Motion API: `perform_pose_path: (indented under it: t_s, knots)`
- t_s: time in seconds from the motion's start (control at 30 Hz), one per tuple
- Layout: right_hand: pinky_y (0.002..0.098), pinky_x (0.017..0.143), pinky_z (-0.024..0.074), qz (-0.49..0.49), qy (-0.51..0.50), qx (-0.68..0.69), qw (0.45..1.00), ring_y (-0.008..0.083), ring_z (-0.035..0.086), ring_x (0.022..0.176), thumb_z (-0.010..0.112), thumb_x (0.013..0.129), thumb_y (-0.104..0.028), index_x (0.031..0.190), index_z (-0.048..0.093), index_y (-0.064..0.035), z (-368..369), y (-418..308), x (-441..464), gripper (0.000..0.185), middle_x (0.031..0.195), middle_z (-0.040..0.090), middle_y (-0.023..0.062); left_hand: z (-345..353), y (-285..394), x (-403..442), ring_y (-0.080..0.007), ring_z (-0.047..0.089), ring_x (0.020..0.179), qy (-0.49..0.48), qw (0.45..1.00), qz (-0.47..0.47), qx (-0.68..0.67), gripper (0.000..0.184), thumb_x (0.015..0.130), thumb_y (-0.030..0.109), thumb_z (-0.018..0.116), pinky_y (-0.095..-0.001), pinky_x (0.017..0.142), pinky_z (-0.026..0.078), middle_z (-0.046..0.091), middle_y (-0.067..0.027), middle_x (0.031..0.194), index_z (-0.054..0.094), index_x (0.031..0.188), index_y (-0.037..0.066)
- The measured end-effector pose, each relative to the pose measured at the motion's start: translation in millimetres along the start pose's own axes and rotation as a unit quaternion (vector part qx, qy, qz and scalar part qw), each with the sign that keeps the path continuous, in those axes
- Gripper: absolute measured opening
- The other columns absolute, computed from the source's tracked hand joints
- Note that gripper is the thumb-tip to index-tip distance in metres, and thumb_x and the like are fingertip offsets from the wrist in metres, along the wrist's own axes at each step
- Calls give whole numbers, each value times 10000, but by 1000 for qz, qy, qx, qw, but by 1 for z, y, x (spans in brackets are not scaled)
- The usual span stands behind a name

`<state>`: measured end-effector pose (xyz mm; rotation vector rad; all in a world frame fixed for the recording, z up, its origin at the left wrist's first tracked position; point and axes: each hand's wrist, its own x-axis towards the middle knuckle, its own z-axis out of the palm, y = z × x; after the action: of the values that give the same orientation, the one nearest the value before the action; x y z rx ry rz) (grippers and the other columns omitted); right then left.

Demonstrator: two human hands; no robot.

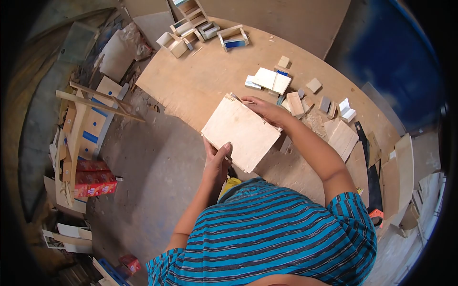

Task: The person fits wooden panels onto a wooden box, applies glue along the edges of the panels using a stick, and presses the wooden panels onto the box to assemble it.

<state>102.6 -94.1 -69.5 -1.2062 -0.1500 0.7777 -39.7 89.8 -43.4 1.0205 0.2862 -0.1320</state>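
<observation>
A pale, squarish wooden panel (241, 132) is held in front of my body, over the near edge of the table. Its broad face is turned up toward me; strips show along its edges, but I cannot tell how deep it is underneath. My left hand (215, 157) grips the lower left edge, the thumb lying on top of the face. At the far right edge my right hand (267, 112) holds on, its fingers reaching along the side toward the upper corner. Fingers beneath the panel are hidden.
The wooden table (191, 81) curves around ahead. Small wooden blocks and offcuts (296, 104) lie to the right, beside a whitish board (273, 80). Small open wooden frames (234, 38) stand at the far end. Red packages (95, 183) sit on the left.
</observation>
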Motion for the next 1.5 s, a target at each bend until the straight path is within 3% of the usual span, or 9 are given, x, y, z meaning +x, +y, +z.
perform_pose_path:
  t_s: [0.1, 0.3, 0.53, 0.7, 0.9, 1.0, 1.2, 1.33, 1.5]
  knots:
    - [233, 813, 494, 8, -11, 10, 1000, 107, 583, 1021, 608, 897, -403, 1353, 396, -15, 0, 1, 4, 635, 1181, 574, 104, -3, 1, -1, -255, 417, 1249, -1, 1000, -18, 4, 848, 782, 203, 698, -433, 916, 454, 362, -99, 1391, 155, 1433, 225]
    - [232, 725, 518, 47, 2, 39, 998, 69, 604, 921, 570, 913, -430, 1272, 514, -101, -7, 5, 3, 491, 1092, 614, 26, -1, 2, 0, -255, 423, 1244, -3, 999, -33, 21, 872, 798, 226, 691, -466, 892, 473, 350, -96, 1401, 108, 1445, 253]
    - [234, 685, 516, 77, -5, 4, 997, 60, 596, 891, 592, 892, -435, 1234, 557, -127, -19, 8, 11, 463, 1056, 623, 7, -1, 4, 2, -258, 436, 1230, -11, 998, -41, 36, 935, 813, 217, 669, -472, 889, 482, 344, -92, 1408, 13, 1477, 274]
    - [214, 658, 493, 111, 32, -53, 992, 61, 586, 858, 632, 857, -428, 1225, 567, -145, -23, 9, 13, 469, 1010, 638, -5, -7, 0, -1, -258, 428, 1242, -14, 999, -21, 20, 893, 812, 196, 658, -472, 907, 476, 340, -93, 1412, 59, 1471, 257]
    - [227, 733, 497, 155, -1, -65, 986, 66, 582, 846, 697, 821, -331, 1237, 560, -149, -24, 7, 16, 474, 974, 651, -17, -23, -7, -9, -273, 357, 1330, -39, 999, 25, -27, 849, 800, 204, 645, -465, 1018, 400, 307, -94, 1455, 130, 1474, 177]
    - [160, 615, 510, 160, -27, -35, 986, 54, 612, 784, 687, 829, -152, 1275, 507, -39, -18, 10, 20, 494, 1003, 646, 33, -29, -5, -17, -278, 365, 1328, -35, 998, 20, -45, 846, 789, 212, 650, -466, 1025, 395, 320, -92, 1449, 153, 1471, 154]
    - [130, 607, 469, 175, -103, -81, 976, 58, 601, 809, 705, 783, -66, 1319, 450, -21, 11, -4, 6, 595, 1062, 616, 49, -37, 5, -33, -268, 450, 1242, -15, 996, -16, -85, 817, 762, 150, 634, -458, 989, 414, 399, -80, 1374, 203, 1455, 150]
    - [200, 691, 457, 191, -93, -142, 967, 80, 577, 908, 707, 800, -173, 1322, 470, -70, 15, -6, 4, 583, 1100, 594, 29, -45, 3, -41, -250, 487, 1203, 5, 995, -13, -97, 736, 778, 123, 592, -440, 970, 428, 462, -66, 1313, 258, 1433, 155]
    - [334, 826, 448, 205, -76, -209, 953, 112, 555, 981, 673, 836, -313, 1321, 488, -126, 18, -2, 6, 551, 1123, 581, 5, -74, -13, -43, -192, 545, 1077, 21, 980, -47, -195, 596, 876, 313, 556, -380, 924, 443, 529, -55, 1263, 331, 1399, 138]
